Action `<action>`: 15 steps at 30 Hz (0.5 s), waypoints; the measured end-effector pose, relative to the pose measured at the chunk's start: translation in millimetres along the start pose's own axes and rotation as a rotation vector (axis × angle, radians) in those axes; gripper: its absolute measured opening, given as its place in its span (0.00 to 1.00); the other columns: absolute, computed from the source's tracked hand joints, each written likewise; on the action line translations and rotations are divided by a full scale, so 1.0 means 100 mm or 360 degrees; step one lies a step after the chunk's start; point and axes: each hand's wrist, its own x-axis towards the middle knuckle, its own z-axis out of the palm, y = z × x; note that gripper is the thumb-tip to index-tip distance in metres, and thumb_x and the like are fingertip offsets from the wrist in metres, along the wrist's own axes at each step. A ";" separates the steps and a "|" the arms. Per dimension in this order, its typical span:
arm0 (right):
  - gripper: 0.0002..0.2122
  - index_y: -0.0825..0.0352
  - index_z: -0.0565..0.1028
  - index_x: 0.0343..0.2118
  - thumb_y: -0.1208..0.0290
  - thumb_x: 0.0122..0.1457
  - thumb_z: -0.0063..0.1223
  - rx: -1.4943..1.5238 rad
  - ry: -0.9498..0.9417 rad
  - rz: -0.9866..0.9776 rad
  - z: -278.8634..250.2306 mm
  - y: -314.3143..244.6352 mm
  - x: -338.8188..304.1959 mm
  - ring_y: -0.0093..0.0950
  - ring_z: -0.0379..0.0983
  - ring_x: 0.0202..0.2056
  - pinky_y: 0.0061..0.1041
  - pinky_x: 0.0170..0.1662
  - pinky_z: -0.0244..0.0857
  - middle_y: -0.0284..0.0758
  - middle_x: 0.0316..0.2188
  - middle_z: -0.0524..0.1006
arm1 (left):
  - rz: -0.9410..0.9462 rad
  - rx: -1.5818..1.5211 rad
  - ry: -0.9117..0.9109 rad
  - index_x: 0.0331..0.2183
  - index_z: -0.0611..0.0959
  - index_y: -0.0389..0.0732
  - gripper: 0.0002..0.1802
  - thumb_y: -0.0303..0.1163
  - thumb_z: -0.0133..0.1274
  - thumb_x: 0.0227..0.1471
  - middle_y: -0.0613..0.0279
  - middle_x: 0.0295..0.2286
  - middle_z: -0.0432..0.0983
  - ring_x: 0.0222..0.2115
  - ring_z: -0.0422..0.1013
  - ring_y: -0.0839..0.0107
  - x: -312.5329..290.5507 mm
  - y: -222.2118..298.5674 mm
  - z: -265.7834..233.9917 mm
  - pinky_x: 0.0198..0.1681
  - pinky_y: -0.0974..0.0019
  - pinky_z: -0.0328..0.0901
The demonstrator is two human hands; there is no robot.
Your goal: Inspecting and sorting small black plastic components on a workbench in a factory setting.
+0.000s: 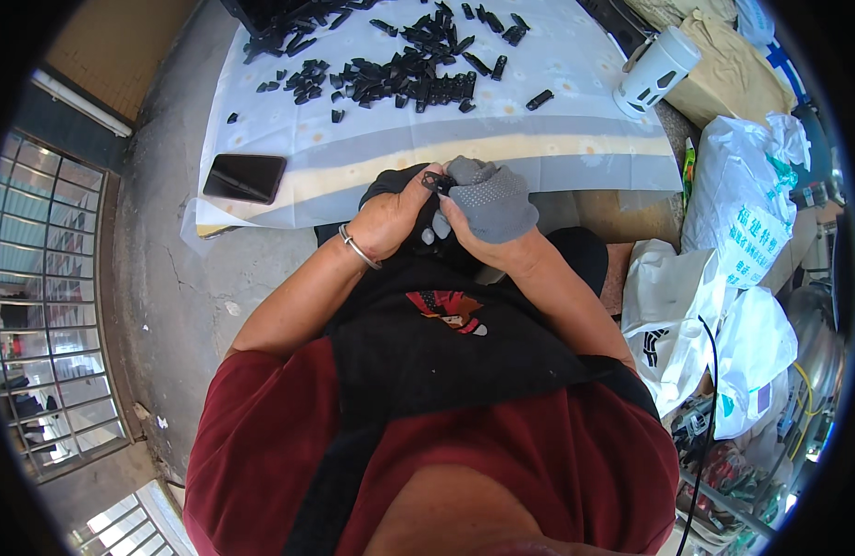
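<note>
In front of my lap, at the table's near edge, both hands meet around a small black plastic part [434,180]. My left hand [388,221], bare with a metal bangle at the wrist, pinches it between thumb and fingers. My right hand [492,202] wears a grey dotted glove and closes on the same part from the other side. Fingers cover much of the part, so its full shape is hidden. Beyond the hands, a loose heap of similar black plastic parts [390,82] spreads over the table.
The table has a pale flowered cloth [576,148]. A dark phone [245,178] lies at its left edge; a white tumbler [656,71] stands at the right. White sacks [738,199] and bags crowd my right side, with a black cable [710,408] hanging there. A barred window [52,306] is at left.
</note>
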 end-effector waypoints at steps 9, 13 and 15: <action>0.08 0.67 0.72 0.30 0.70 0.48 0.50 0.0401 -0.0016 0.0020 0.02 0.08 0.00 0.37 0.69 0.27 0.32 0.31 0.62 0.38 0.25 0.72 | -0.0017 -0.1035 0.0187 0.36 0.74 0.41 0.18 0.44 0.36 0.56 0.57 0.25 0.72 0.24 0.68 0.66 0.16 -0.17 0.11 0.27 0.67 0.63; 0.09 0.70 0.71 0.30 0.69 0.52 0.49 0.0593 -0.0136 0.0324 -0.19 -0.03 0.09 0.37 0.68 0.28 0.30 0.32 0.62 0.40 0.25 0.72 | 0.0186 -0.0468 0.0412 0.25 0.76 0.37 0.24 0.48 0.38 0.55 0.63 0.17 0.70 0.19 0.66 0.73 0.13 -0.07 0.02 0.23 0.69 0.61; 0.10 0.70 0.71 0.31 0.67 0.52 0.49 0.0516 -0.0123 0.0316 -0.22 0.02 0.05 0.37 0.69 0.28 0.30 0.32 0.62 0.40 0.25 0.72 | 0.0182 -0.0553 0.0388 0.24 0.76 0.36 0.25 0.49 0.38 0.55 0.64 0.15 0.69 0.17 0.65 0.74 0.12 -0.03 -0.02 0.22 0.70 0.60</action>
